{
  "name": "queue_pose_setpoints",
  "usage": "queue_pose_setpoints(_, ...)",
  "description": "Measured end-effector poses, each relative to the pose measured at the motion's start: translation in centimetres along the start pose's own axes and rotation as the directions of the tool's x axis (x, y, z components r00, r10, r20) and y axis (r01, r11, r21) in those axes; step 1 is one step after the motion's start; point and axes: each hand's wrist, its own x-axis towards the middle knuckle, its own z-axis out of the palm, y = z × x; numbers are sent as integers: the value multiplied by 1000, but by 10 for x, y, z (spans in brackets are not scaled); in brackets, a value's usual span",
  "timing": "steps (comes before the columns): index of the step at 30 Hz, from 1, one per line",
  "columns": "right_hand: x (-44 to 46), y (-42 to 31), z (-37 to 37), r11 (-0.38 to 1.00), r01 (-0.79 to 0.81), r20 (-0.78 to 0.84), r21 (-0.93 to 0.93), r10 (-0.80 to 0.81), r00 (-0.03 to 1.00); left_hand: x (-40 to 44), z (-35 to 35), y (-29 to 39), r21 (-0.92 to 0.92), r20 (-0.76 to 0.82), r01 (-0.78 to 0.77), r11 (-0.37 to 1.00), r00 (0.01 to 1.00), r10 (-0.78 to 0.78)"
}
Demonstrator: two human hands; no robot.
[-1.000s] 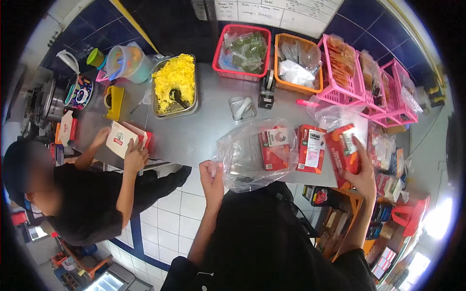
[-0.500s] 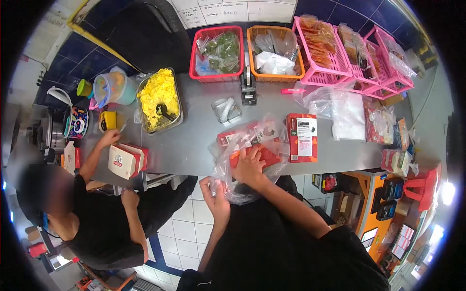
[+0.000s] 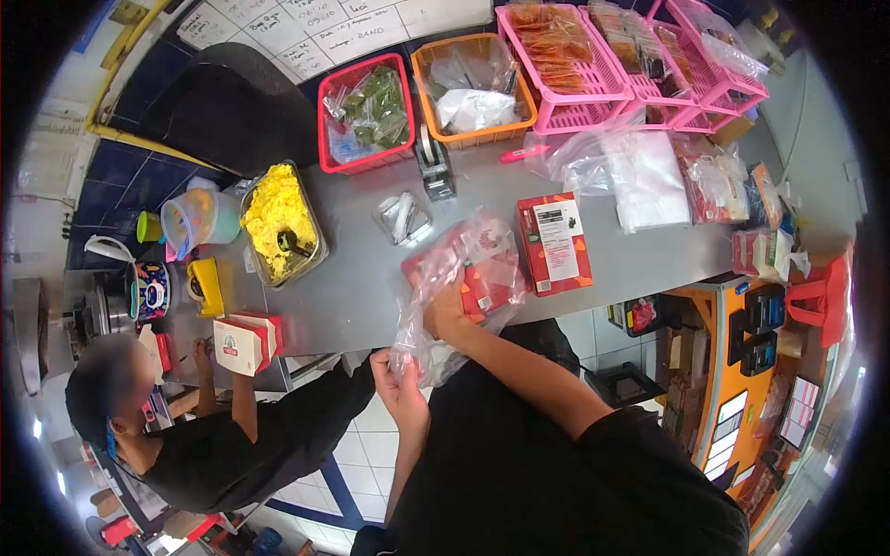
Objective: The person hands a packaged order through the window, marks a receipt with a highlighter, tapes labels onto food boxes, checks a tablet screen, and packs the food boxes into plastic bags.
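Note:
A clear plastic bag [image 3: 422, 324] lies around a red printed box [image 3: 487, 273] at the counter's front edge. My left hand [image 3: 403, 389] is closed on the bag's gathered near edge, just off the counter. At the box's left end is my right hand [image 3: 447, 310], apparently inside the bag; crinkled plastic blurs its fingers, so its grip is unclear. Immediately right of the bag, a second red box [image 3: 554, 243] with a white label lies on the counter.
A tape dispenser [image 3: 436, 167] and a small clear tub [image 3: 403, 219] stand behind the bag. Farther back are a red basket [image 3: 368, 165], an orange basket [image 3: 477, 136] and pink baskets [image 3: 584, 113]. At left, a co-worker [image 3: 222, 454] sits near a cream-and-red box [image 3: 239, 345] and a tray of yellow food [image 3: 275, 222].
My right hand has shifted left, from over the box to its left end, with plastic now over its fingers. The co-worker's hands have moved below the cream-and-red box. The view has tilted.

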Motion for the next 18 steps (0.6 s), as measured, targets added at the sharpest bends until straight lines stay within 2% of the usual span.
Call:
queue_pose_setpoints(1,3,1,5,994,-83,-13,67,84,996,-2,-2,-2,-4,4,0,1000,1000,0)
queue_pose_setpoints(2,7,0,4,996,-86,-52,-29,84,995,-2,-4,-4,-33,23,2,999,1000,-1)
queue_pose_setpoints(3,3,1,4,996,-84,-54,-33,82,995,-1,-6,-4,-59,40,6,998,999,-4)
queue_pose_setpoints(5,-13,8,-4,999,20,-180,-40,-27,983,0,-7,2,-48,16,35,998,999,-34)
queue_pose_setpoints(6,-8,34,-20,939,186,143,289,-235,961,2,-6,4,-41,-11,62,997,998,-63)
queue_pose_setpoints(7,-7,66,-45,763,202,363,614,-500,786,6,-9,3,-51,-19,64,997,998,-65)
queue_pose_setpoints(8,-25,78,-95,713,27,293,701,-322,900,12,-15,0,-10,17,47,999,999,-46)
queue_pose_setpoints(9,-43,92,-135,611,-127,247,781,-115,962,15,-20,-2,31,52,31,999,998,-32)
queue_pose_setpoints(10,-51,119,-126,782,8,-115,623,82,990,19,-22,1,23,58,46,999,997,-47)
queue_pose_setpoints(11,-54,137,-124,916,43,-498,400,178,849,22,-21,3,19,52,50,999,997,-51)
queue_pose_setpoints(12,-60,153,-125,949,-156,-465,274,273,842,26,-19,5,-33,66,72,997,995,-70)
queue_pose_setpoints(13,-62,158,-131,927,-349,-449,136,372,812,31,-16,7,-83,85,92,992,993,-85)
queue_pose_setpoints(14,-62,159,-130,924,-356,-449,141,380,808,34,-14,7,-103,94,112,988,990,-103)
queue_pose_setpoints(16,-63,162,-124,856,-495,-156,148,515,843,40,-12,7,-94,123,108,990,988,-96)
queue_pose_setpoints(18,-65,165,-120,839,-514,-123,180,538,834,40,-12,7,-83,170,119,989,980,-103)
